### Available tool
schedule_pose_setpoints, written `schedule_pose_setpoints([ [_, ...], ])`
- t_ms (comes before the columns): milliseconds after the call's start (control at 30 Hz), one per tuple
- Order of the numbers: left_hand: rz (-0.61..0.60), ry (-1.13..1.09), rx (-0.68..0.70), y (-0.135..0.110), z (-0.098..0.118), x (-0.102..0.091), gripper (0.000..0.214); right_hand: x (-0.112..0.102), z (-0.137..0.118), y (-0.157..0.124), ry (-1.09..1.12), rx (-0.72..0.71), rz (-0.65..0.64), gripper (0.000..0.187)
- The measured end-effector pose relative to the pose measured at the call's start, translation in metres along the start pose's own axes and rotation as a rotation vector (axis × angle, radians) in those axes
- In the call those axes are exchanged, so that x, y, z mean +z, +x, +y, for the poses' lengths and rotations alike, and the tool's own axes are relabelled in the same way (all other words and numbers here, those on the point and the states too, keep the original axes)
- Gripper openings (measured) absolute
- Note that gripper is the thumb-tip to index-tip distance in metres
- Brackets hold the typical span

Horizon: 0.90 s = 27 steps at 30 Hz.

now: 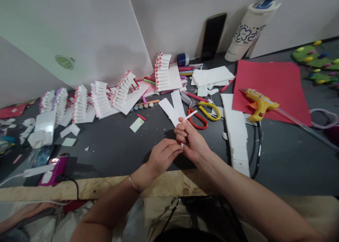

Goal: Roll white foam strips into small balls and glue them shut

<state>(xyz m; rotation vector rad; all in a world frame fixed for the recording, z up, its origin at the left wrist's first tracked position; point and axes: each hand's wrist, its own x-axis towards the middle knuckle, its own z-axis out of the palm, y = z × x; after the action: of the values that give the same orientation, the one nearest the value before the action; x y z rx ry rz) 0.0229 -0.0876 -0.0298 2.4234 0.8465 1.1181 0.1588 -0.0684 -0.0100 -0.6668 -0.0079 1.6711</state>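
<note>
1. paper stacks (100, 99): pleated white, pink tips, far left, well apart from the hands.
2. table (113, 146): matte grey, bare patch left of the hands; raw plywood edge (79, 187) on the near side.
3. left hand (162, 156): fingers curled, pinching the lower end of the strip (191, 114).
4. strip: thin flat white paper, held above table centre, top end pokes past the fingers.
5. right hand (193, 141): pinching strip mid-length.
6. scissors (205, 115) just beyond; right of them a white foam slab (237, 132) and a yellow glue gun (261, 104) on a red sheet (275, 79).
</note>
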Motion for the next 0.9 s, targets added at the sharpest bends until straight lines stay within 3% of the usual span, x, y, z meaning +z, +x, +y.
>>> schedule_pose_setpoints([
  [333, 0.009, -0.148, -0.085, 0.0038, -0.0019, -0.0016, 0.003, -0.0033, 0.0053, -0.0005, 0.042, 0.015, -0.002, 0.031],
  [633, 0.001, 0.008, 0.015, 0.0043, 0.0034, -0.0011, 0.006, -0.0028, 0.0026, -0.0012, 0.064, -0.022, 0.046, 0.027],
  [900, -0.040, -0.068, -0.100, 0.0018, -0.0016, 0.0005, 0.007, -0.0021, 0.0041, -0.0006, -0.032, -0.080, 0.050, 0.026],
])
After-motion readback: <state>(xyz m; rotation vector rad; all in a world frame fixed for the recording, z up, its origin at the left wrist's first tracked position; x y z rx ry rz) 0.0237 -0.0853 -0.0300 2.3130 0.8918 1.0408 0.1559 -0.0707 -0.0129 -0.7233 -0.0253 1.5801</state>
